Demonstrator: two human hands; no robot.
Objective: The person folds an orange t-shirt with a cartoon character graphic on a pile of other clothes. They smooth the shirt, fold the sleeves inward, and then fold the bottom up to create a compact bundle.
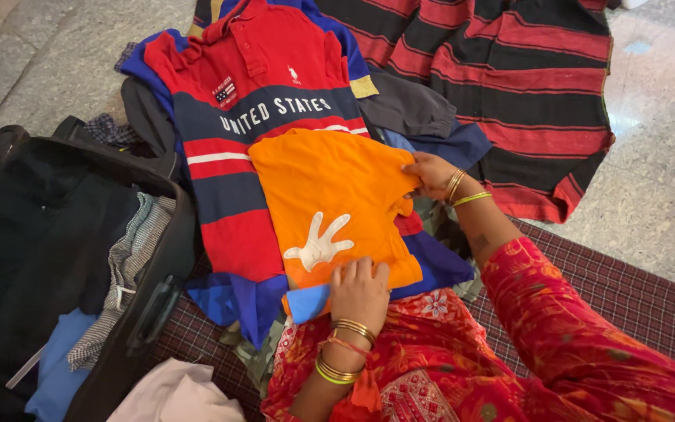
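A small orange shirt [330, 187] with a white hand print lies folded on top of a red and navy striped polo [232, 156]. My left hand [359, 291] presses flat on the orange shirt's near edge, over a strip of light blue cloth [306, 303]. My right hand [431, 175] pinches the orange shirt's right edge. Both wrists wear bangles, and my sleeves are red patterned fabric.
An open black suitcase [130, 328] stands at the left with checked and blue clothes inside. A black and red striped garment [509, 70] is spread at the upper right. A dark checked mat [634, 301] covers the stone floor under me. A pale cloth [173, 395] lies near the suitcase.
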